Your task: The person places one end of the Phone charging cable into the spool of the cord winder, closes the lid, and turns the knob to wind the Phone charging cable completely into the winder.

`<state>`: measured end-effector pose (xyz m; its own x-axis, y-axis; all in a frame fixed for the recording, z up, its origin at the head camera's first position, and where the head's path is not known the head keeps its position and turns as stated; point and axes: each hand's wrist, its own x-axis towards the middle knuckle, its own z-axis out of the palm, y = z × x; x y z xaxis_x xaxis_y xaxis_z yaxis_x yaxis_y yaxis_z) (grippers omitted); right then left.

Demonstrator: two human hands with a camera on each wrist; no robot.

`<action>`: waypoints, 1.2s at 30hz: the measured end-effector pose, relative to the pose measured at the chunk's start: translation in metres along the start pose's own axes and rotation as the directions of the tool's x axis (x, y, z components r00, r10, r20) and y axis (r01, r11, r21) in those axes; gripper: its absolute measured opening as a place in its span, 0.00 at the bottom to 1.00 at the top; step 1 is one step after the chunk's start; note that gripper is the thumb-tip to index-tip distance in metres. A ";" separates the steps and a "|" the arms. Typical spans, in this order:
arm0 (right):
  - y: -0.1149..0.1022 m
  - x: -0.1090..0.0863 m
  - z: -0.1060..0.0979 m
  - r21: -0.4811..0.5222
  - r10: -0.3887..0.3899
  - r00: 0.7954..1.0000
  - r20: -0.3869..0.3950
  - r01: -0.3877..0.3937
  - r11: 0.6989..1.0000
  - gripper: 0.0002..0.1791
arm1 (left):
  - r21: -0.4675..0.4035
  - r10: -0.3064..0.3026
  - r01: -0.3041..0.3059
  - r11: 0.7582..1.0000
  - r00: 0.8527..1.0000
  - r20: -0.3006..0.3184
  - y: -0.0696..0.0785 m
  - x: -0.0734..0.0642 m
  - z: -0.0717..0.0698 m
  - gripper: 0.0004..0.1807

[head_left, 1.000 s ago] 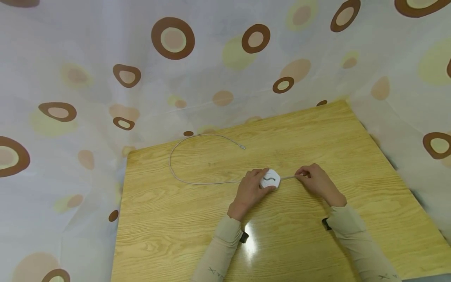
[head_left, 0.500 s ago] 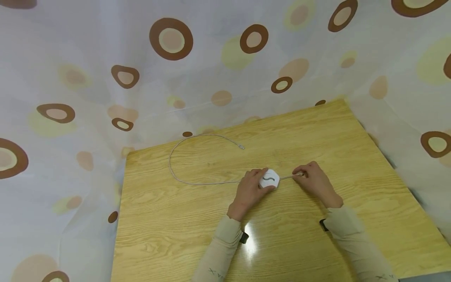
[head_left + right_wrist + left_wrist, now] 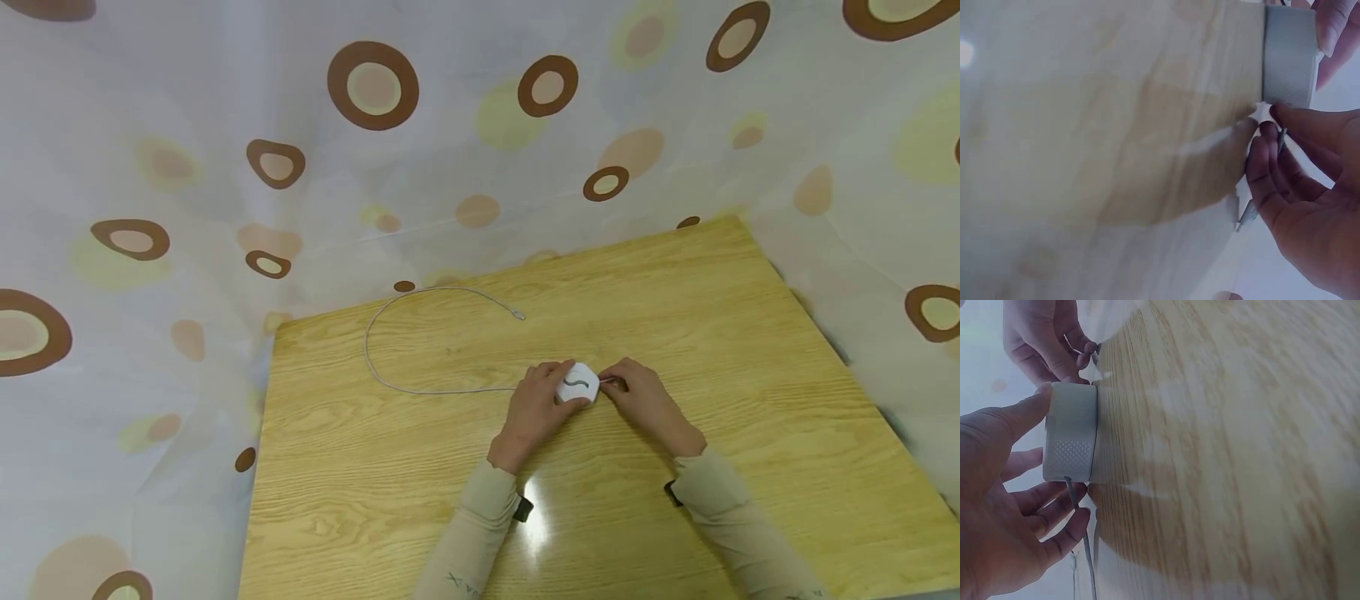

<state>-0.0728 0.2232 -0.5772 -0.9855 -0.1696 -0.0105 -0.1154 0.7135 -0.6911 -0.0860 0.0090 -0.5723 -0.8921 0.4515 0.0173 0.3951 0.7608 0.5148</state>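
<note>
Head view: left hand (image 3: 534, 412) around white case (image 3: 582, 375), right hand (image 3: 648, 406) in pinch on cable (image 3: 1282, 141)

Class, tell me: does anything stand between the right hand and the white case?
Nothing visible, bar the cable that the right hand pinches close beside the case; whether hand and case touch is unclear. The left hand grips the opposite side.

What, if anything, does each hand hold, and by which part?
Left hand: white case, gripped by opposite sides. Right hand: cable, pinched close to the case.
</note>
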 end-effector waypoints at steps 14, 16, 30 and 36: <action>0.013 -0.008 -0.007 0.024 0.015 0.997 -0.071 -0.013 1.000 0.08 | -0.009 -0.026 0.026 1.000 0.999 0.020 0.002 0.001 0.004 0.38; 0.016 -0.010 -0.012 0.028 0.035 0.996 -0.083 -0.033 0.999 0.08 | -0.014 -0.032 0.032 0.999 0.999 0.019 0.002 0.001 0.005 0.38; 0.031 -0.013 -0.033 0.012 0.095 0.992 -0.082 -0.094 0.995 0.10 | -0.029 -0.033 0.034 0.999 0.999 0.015 0.001 0.000 0.003 0.38; 0.018 -0.007 -0.025 0.032 0.061 0.998 -0.015 -0.061 0.998 0.11 | -0.022 -0.046 0.046 0.999 0.999 0.029 0.000 0.000 0.004 0.38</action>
<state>-0.0715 0.2546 -0.5718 -0.9924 -0.1154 -0.0417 -0.0515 0.7003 -0.7119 -0.0850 0.0112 -0.5758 -0.9025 0.4295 -0.0308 0.3486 0.7707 0.5335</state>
